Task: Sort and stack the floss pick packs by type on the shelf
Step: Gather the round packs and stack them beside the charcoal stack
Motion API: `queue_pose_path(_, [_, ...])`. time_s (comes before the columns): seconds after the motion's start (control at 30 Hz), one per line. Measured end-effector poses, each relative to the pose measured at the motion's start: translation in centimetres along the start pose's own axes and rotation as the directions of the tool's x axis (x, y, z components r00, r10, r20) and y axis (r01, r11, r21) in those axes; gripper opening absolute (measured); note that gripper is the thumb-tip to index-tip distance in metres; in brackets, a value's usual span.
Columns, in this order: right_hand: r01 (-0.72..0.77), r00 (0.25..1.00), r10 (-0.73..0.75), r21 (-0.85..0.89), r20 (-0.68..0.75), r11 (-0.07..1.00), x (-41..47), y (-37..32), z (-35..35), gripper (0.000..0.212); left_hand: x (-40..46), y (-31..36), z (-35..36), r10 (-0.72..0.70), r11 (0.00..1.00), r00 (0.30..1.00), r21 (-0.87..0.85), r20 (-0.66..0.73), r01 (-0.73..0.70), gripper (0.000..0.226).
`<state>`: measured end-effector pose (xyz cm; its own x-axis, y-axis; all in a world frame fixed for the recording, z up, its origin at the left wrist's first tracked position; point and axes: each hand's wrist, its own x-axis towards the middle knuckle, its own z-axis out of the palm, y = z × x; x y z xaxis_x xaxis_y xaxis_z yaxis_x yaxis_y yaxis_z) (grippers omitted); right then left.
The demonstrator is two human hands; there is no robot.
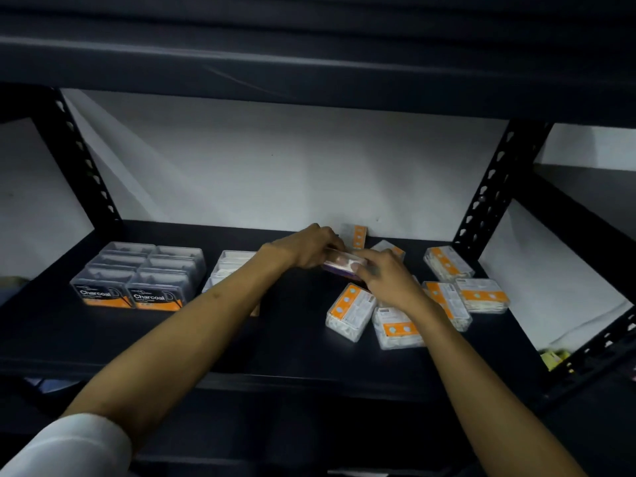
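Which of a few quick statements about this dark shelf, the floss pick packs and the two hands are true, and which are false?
1. Both hands hold one clear plastic pack with a purple base. True: the left hand and right hand grip it together.
2. The clear Charcoal-labelled packs lie scattered. False: they sit in a neat block at the left.
3. The clear orange-labelled packs lie loose at the right. True.
4. The black metal shelf backs onto a red wall. False: the wall is white.
5. One orange-labelled pack stands against the wall. True.
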<state>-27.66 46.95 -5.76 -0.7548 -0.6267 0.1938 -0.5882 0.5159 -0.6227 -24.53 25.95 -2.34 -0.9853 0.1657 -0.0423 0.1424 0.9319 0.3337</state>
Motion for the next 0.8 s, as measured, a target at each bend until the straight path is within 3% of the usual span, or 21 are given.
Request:
queue_pose_path(0.07, [-0.005, 1.0, 0.005, 0.032, 0.019, 0.999, 0.2, 0.1, -0.1, 0.034, 0.2, 0.4, -0.4, -0.021, 1.0, 0.999, -0.006, 0.038, 0.022, 0.026])
queue_pose_path(0.17, [-0.014, 1.0, 0.015, 0.064, -0.023, 0.998, 0.6, 0.3, -0.1, 0.035, 0.5, 0.8, -0.5, -0.077, 0.996, 0.993, -0.043, 0.095, 0.081, 0.035])
queue_pose_path(0.3, [-0.002, 0.999, 0.005, 0.056, -0.048, 0.998, 0.9, 0.4, 0.0, 0.034, 0.4, 0.5, -0.1, -0.09, 0.986, 0.992, -0.134, 0.094, 0.102, 0.035])
queue_pose_path(0.53, [0.012, 0.999, -0.011, 0.036, -0.035, 0.999, 0.9, 0.5, -0.1, 0.034, -0.5, 0.7, 0.2, -0.105, 0.985, 0.994, -0.138, -0.007, 0.103, 0.035])
queue_pose_path(0.8, [0.018, 0.99, -0.012, 0.044, -0.139, 0.999, -1.1, 1.4, -0.7, 0.025, -0.9, 0.5, 1.6, -0.107, 0.986, 0.985, -0.144, -0.135, 0.088, 0.03])
